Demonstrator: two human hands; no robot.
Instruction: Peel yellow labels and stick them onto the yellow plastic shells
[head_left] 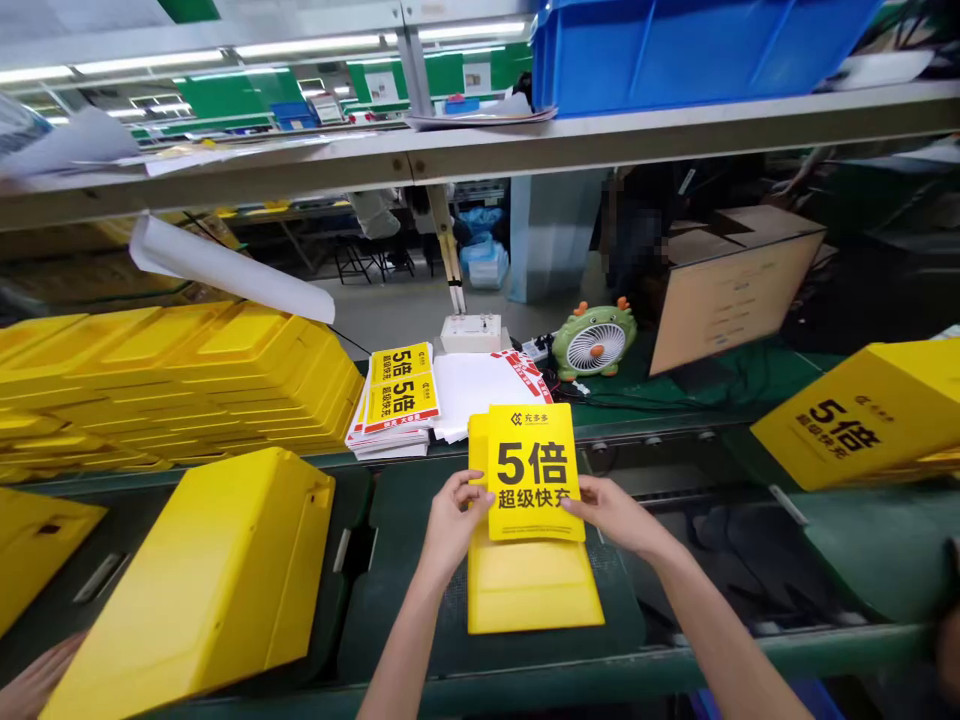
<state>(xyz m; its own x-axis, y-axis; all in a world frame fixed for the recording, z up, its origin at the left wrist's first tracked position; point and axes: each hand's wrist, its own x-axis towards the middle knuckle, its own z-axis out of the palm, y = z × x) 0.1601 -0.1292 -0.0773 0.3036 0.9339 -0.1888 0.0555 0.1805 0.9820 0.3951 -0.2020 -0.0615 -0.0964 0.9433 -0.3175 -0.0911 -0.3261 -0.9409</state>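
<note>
A yellow sticker (534, 472) printed with black characters is held over a yellow plastic panel (531, 590) that lies on the green belt (405, 560). My left hand (452, 520) pinches the sticker's left edge, fingers closed. My right hand (611, 512) grips its right lower edge, fingers closed. The sticker covers the panel's upper part. A stack of the same stickers (399, 398) lies just behind, beside a pile of white backing sheets (480, 388).
A big yellow panel (217, 580) lies at the left on the belt; another person's hand (30, 680) shows at the lower left corner. Stacked yellow panels (172, 380) fill the left. A labelled panel (862, 415), a green fan (594, 342) and a cardboard box (731, 285) stand right.
</note>
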